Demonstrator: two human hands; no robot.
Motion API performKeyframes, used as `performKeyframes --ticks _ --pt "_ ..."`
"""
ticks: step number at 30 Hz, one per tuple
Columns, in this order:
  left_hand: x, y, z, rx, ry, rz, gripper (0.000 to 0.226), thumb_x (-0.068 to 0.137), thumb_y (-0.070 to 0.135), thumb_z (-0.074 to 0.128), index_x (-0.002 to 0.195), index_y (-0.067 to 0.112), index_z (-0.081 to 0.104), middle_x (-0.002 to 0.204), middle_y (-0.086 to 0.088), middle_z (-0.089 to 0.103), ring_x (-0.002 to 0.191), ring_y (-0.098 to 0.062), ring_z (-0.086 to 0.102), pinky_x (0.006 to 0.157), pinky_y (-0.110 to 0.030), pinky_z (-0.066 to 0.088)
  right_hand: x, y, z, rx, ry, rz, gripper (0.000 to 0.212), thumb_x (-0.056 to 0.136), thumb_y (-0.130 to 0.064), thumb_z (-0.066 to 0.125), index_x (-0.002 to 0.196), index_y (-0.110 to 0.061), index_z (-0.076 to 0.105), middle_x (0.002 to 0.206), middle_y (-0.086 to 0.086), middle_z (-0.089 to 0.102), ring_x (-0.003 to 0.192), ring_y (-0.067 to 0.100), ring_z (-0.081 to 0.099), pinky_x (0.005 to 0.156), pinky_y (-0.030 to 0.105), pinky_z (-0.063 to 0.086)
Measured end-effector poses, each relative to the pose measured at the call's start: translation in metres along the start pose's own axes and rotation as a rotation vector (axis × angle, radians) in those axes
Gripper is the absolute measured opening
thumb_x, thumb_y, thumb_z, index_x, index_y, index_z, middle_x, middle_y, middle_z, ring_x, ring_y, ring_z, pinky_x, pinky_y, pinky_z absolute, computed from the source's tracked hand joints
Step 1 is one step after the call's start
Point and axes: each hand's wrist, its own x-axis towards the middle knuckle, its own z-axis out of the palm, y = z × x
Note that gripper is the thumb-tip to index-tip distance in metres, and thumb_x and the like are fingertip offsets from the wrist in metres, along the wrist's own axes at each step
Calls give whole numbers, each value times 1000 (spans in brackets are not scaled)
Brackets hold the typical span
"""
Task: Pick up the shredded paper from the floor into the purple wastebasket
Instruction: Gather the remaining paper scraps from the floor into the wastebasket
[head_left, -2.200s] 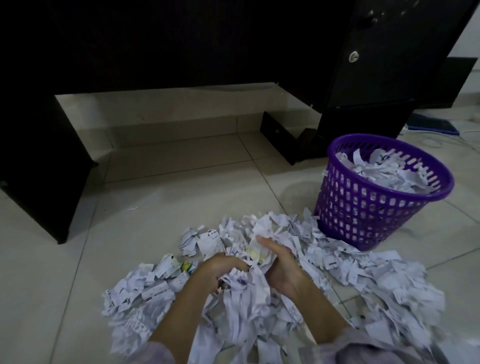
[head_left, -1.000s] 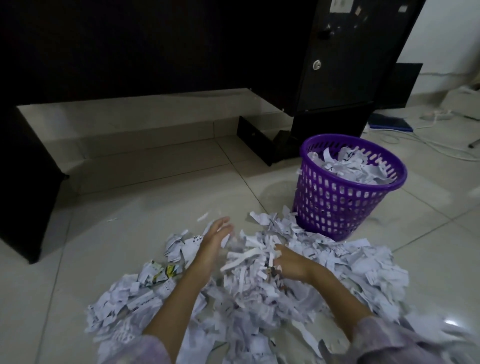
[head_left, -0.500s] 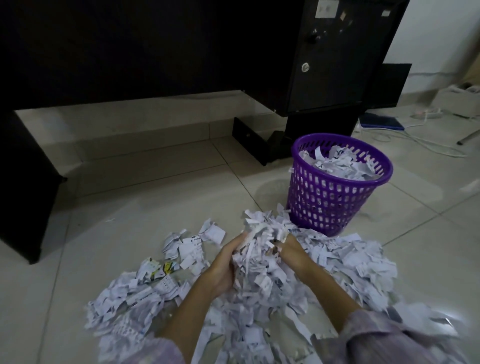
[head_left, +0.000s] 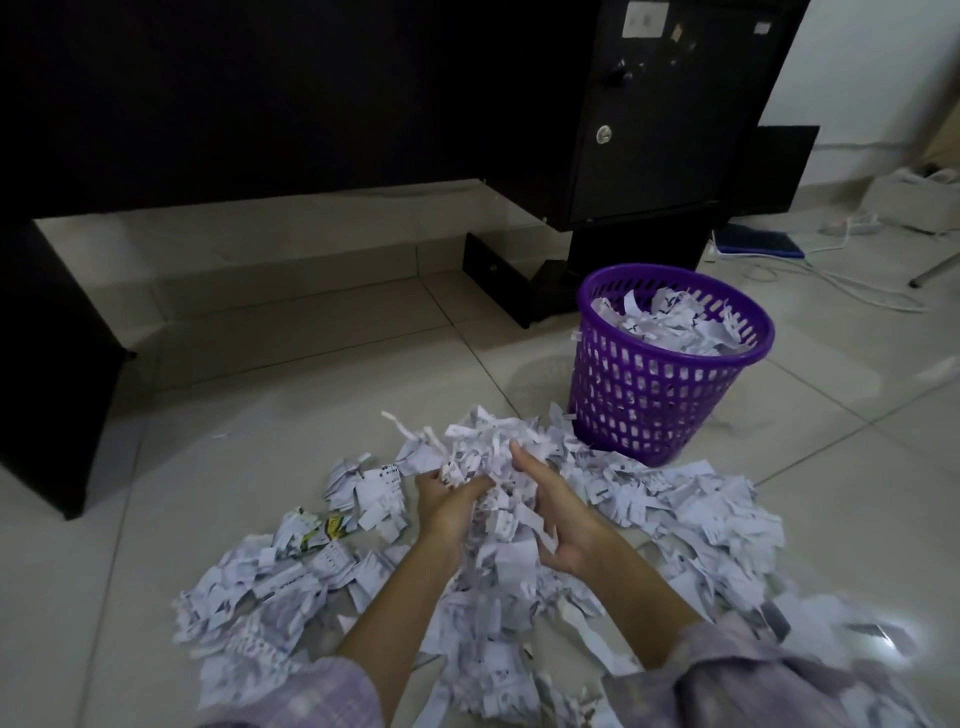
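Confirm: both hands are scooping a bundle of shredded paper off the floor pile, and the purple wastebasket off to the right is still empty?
Not quite. The head view shows the purple wastebasket already filled with shredded paper nearly to its rim, not empty. The rest holds: the left hand and right hand cup a bundle of shredded paper above the floor pile, with the basket off to the right.

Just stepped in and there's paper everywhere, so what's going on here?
A person is clearing shredded paper off the floor. The left hand and right hand hold a clump of shreds between them, raised above the pile. The purple wastebasket beside it already looks nearly full.
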Motion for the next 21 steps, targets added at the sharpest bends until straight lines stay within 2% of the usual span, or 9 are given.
performKeyframes --ticks 2,4,6,8,9,12,14,17,21 --pt "-8 1 6 59 -48 38 73 75 24 79 134 13 37 127 -6 55 107 -26 59 91 -38 51 5 -3 4 12 28 -7 48 86 -48 63 110 -9 72 109 17 71 96 28 71 83 40 58" --pt "-10 0 13 163 -140 54 83 67 38 82 137 22 39 133 -1 54 114 -26 59 95 -43 51 17 -4 0 -74 98 -14 74 62 -57 82 123 -17 65 121 14 66 108 30 66 96 46 52" --pt "-12 5 16 253 -215 70 73 56 46 83 120 30 52 124 0 63 106 -24 64 93 -44 53 27 -7 -12 -129 191 -54 81 51 -54 87 121 -23 64 123 12 64 110 30 63 95 48 52" --pt "-18 13 15 273 -278 97 50 62 41 83 102 34 54 108 9 66 99 -16 64 92 -37 53 23 -15 -18 -196 237 -76 78 49 -48 86 119 -22 64 123 12 63 110 32 62 91 48 54" --pt "-19 17 14 277 -320 97 49 68 38 82 102 33 49 104 12 63 98 -14 62 90 -33 53 18 -20 -19 -225 253 -86 71 52 -45 84 116 -21 65 121 13 64 109 32 62 90 47 54" --pt "-21 25 9 262 -433 155 79 70 33 82 130 25 31 119 8 53 102 -9 56 72 -15 48 4 -39 -19 -191 232 -108 49 70 -29 77 115 -11 67 111 17 70 99 33 68 82 43 57" --pt "-24 28 9 259 -505 180 91 71 28 81 142 23 23 131 8 49 110 -10 53 74 -12 45 -5 -53 -16 -160 201 -143 51 72 -23 76 118 -5 66 109 17 71 99 32 69 88 45 55" --pt "-29 26 11 369 -574 181 85 67 34 83 138 25 37 133 12 51 115 -9 54 86 -17 46 -20 -73 -5 -151 192 -180 35 76 -21 72 108 -8 69 93 10 74 79 25 73 63 34 59" --pt "-36 21 16 343 -611 127 44 78 31 77 117 15 63 115 -5 70 106 -21 66 93 -31 51 -47 -91 2 -145 189 -226 12 86 -18 63 94 -9 66 63 2 72 53 14 69 43 21 52"
